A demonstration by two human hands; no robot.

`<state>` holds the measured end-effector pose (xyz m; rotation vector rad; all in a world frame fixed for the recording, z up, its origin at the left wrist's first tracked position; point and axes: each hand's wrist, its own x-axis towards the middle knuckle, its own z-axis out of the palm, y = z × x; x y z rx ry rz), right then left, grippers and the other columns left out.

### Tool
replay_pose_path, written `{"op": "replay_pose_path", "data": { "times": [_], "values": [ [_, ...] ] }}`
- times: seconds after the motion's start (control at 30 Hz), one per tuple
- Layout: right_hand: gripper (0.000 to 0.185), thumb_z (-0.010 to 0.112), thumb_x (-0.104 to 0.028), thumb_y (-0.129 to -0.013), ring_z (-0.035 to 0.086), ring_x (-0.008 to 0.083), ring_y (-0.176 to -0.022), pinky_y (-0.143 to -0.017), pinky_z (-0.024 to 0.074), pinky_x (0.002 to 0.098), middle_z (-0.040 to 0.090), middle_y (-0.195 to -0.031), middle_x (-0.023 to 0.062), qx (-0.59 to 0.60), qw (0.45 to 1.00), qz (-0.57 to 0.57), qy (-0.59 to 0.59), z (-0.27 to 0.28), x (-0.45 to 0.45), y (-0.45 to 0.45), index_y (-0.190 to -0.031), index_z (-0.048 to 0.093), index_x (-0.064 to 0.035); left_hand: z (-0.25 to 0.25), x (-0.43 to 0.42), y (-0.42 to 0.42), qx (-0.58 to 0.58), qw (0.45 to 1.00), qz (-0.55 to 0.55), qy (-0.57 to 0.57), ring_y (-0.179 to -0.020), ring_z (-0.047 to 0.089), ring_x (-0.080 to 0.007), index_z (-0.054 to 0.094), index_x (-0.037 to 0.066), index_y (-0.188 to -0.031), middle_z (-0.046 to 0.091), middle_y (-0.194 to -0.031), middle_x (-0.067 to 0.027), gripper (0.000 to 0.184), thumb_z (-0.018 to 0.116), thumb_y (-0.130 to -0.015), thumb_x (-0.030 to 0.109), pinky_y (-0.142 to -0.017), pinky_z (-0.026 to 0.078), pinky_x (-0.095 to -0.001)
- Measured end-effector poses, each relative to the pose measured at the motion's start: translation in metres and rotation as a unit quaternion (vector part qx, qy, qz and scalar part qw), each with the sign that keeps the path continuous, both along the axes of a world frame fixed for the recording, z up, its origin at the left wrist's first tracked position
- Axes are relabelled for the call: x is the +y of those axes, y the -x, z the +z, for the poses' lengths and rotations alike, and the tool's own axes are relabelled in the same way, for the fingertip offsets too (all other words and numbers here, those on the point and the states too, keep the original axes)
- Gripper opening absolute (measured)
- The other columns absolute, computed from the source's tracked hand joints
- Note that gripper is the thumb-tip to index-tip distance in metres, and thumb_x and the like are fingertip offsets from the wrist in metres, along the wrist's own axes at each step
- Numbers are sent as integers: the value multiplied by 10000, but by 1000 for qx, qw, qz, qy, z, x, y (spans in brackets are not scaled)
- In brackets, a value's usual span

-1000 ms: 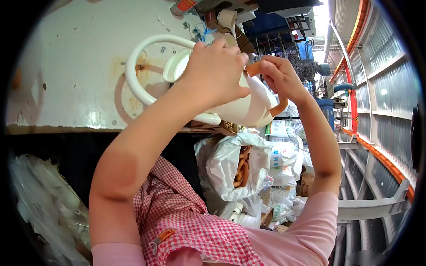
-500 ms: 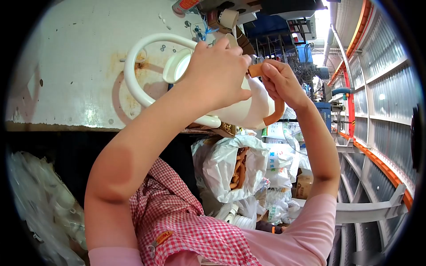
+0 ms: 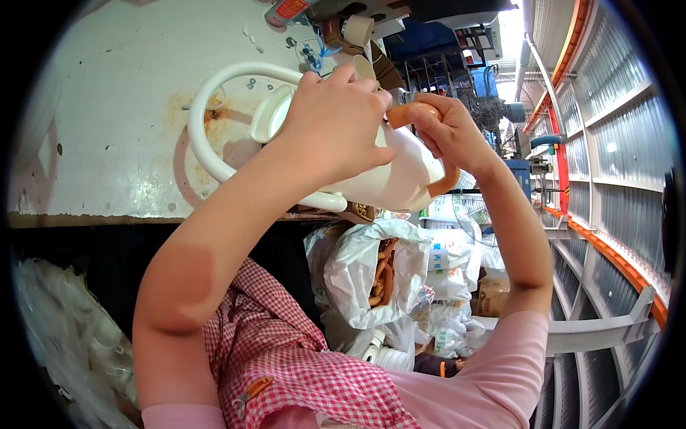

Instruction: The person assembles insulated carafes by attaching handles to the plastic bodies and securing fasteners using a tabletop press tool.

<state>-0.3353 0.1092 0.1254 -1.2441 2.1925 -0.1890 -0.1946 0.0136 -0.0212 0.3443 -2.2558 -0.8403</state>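
Observation:
A white plastic jug-like vessel [image 3: 400,168] lies tilted at the table's edge. My left hand [image 3: 332,125] is draped over it from above, fingers curled over the far side and thumb apart on the near side. A brown curved handle [image 3: 444,180] is at the vessel's right end, with my right hand [image 3: 450,136] closed round it. The handle's upper end points toward my left fingertips; whether it touches the vessel there I cannot tell. A thick white curved tube [image 3: 196,136] loops left of the vessel, near a white cup-like opening [image 3: 270,114].
The white worktable [image 3: 121,143] has rust stains and small rings. A red spray can [image 3: 286,11] stands at its far side. Below the edge, an open white bag [image 3: 343,279] holds several brown handles. Clear plastic bags [image 3: 71,336] lie at the lower left; a fan [image 3: 475,214] stands beyond.
The view has shifted slightly, moving the table items left and down. My right hand has turned a little, so more of the handle's upper end shows. Both grips stay.

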Motion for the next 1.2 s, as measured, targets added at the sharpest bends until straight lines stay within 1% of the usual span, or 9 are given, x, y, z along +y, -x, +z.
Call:
{"op": "replay_pose_path", "data": {
  "times": [0.07,0.2,0.37,0.63,0.67,0.7,0.8,1.13,1.2],
  "values": [
    [342,633,-335,-980,540,78,-582,-535,458,246,628,-740,23,84,995,25,-45,9,-6,-16,-1064,686,-8,0,0,0,7,1000,1,8,-1195,546,-226,678,115,-1178,654,-1174,-37,552,756,-723,418,-983,441,-431],
    [343,643,-318,-970,582,160,-723,-692,489,330,649,-805,92,148,982,117,-34,7,-8,-17,-1039,679,16,2,-2,-1,-2,1000,-24,-7,-1197,543,-222,671,121,-1170,648,-1191,-31,549,770,-719,419,-984,433,-424],
    [344,651,-317,-965,594,163,-713,-691,496,340,673,-800,112,158,980,119,-2,2,-7,-16,-979,687,25,1,-4,1,6,1000,-29,6,-1193,544,-221,670,121,-1140,645,-1196,-28,516,785,-720,399,-982,426,-419],
    [374,660,-335,-952,506,129,-621,-623,482,321,658,-707,82,146,985,90,-1,-1,-7,-17,-869,644,29,2,-9,1,33,998,-51,-9,-1190,543,-232,663,111,-1147,643,-1198,-38,532,812,-687,331,-983,415,-413],
    [390,665,-360,-941,551,194,-604,-622,487,347,646,-697,113,145,987,73,-2,-2,-7,-16,-859,642,21,2,-9,2,32,998,-56,-5,-1190,543,-232,663,111,-1147,643,-1198,-38,532,812,-687,331,-983,415,-413],
    [390,665,-360,-941,551,194,-604,-622,487,347,646,-697,113,145,987,67,1,-3,-7,-15,-859,642,21,0,-8,3,47,998,-49,-12,-1189,543,-236,663,108,-1148,644,-1195,-37,532,811,-682,318,-978,416,-414],
    [388,659,-398,-928,594,381,-676,-653,506,398,640,-725,173,158,982,100,-14,-1,-8,-13,-892,659,-12,1,-7,4,58,997,-52,-20,-1189,542,-242,663,103,-1144,646,-1191,-38,529,809,-672,294,-967,419,-416],
    [400,651,-423,-925,634,388,-729,-677,513,430,655,-752,186,193,973,123,-21,-2,-8,-13,-919,675,-24,3,-7,5,69,996,-51,-12,-1189,539,-247,662,98,-1138,645,-1187,-43,533,811,-658,276,-954,420,-411],
    [395,671,-395,-943,587,300,-639,-623,484,361,616,-699,127,196,968,154,-3,-5,-6,-8,-900,619,-6,3,-6,5,61,997,-47,-2,-1188,538,-253,660,93,-1141,645,-1190,-46,536,808,-659,274,-957,419,-408]
  ]
}}
